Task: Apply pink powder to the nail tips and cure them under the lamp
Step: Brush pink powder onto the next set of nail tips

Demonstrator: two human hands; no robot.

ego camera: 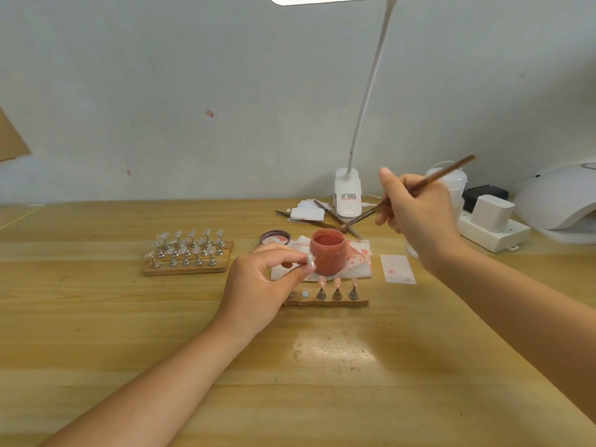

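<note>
Nearest me, my left hand (258,282) pinches a small clear nail tip on its metal stand (309,261) just beside the open jar of pink powder (328,251). My right hand (416,211) grips a slim brown wooden brush (416,191), bristles hovering at the jar's far rim. I judge the step is loading powder: dip lightly, tap off excess over the jar, keep the tip steady above the stained white paper towel (361,253). Three pink tips (337,282) wait on the wooden holder strip (325,303); the white curing lamp (554,201) sits far right on the table (129,350).
</note>
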